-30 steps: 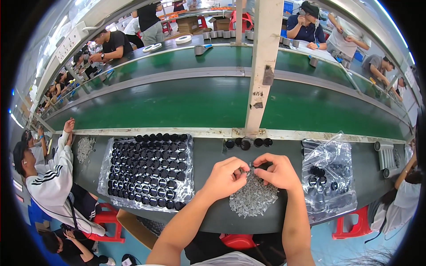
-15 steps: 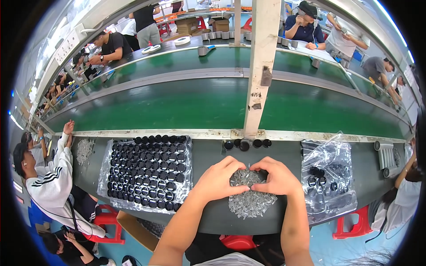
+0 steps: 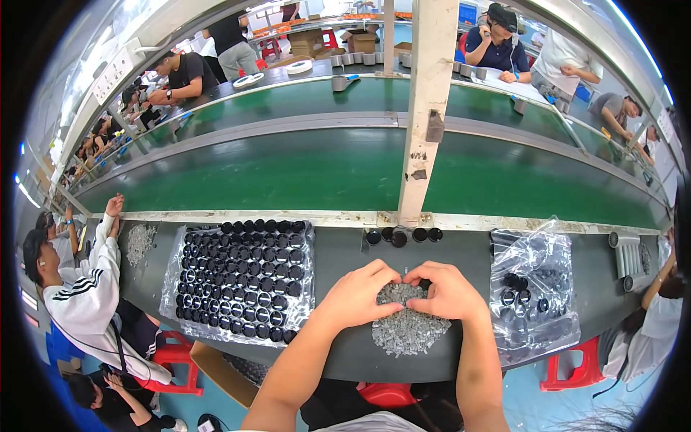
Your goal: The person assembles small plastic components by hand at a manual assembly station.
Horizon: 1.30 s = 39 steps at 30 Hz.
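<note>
A heap of small grey pieces (image 3: 409,333) lies on the dark table in front of me. My left hand (image 3: 363,291) curves around the heap's left side, thumb and fingers apart. From the right side my right hand (image 3: 450,289) curves in the same way, its thumb close to the left thumb. Together they ring the far part of the heap, with both thumbs resting at the pieces and the fingertips almost meeting beyond. Neither hand shows a grip on any single piece, though the fingertips are partly hidden.
At left, rows of round black caps (image 3: 241,277) lie on clear plastic. Several black caps (image 3: 399,237) stand beyond my hands. A plastic bag (image 3: 534,295) with loose caps lies right. A white post (image 3: 425,122) rises before the green conveyor (image 3: 288,169). People work nearby.
My hands have moved closer together and slightly toward me, narrowing the space between them. The grey pieces between them look more bunched up.
</note>
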Tool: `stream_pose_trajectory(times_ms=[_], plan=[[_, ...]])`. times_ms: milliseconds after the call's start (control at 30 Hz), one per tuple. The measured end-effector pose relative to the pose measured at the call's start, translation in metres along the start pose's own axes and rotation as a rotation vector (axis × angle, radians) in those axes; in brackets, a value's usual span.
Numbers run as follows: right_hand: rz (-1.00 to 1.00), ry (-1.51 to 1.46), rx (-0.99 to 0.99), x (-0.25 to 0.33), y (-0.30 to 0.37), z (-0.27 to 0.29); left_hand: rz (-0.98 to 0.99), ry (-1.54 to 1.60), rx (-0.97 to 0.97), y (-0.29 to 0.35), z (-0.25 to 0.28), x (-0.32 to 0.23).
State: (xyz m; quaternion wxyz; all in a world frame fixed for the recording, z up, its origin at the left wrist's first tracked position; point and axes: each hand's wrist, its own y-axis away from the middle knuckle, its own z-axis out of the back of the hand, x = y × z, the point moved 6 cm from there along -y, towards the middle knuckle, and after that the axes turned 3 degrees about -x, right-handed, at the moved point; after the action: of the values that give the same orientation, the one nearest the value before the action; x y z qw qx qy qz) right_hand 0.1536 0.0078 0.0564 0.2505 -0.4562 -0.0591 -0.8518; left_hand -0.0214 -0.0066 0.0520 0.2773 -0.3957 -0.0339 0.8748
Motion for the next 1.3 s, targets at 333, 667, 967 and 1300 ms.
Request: stream_pose_trajectory(times_ms=[333, 667, 967, 1300], plan=[[-0.036, -0.095, 0.007, -0.004, -0.001, -0.001, -0.003, 0.056, -0.003, -0.001, 0.001, -0.004], [-0.124, -0.225, 0.012, 0.005, -0.002, 0.001, 0.005, 0.136, -0.041, -0.003, 0.005, -0.008], [-0.164, -0.233, -0.01, 0.004, -0.002, 0.001, -0.007, 0.146, -0.058, -0.004, 0.005, -0.01], [-0.157, -0.285, -0.026, -0.007, -0.003, -0.002, -0.035, 0.166, -0.107, -0.004, 0.008, -0.011]])
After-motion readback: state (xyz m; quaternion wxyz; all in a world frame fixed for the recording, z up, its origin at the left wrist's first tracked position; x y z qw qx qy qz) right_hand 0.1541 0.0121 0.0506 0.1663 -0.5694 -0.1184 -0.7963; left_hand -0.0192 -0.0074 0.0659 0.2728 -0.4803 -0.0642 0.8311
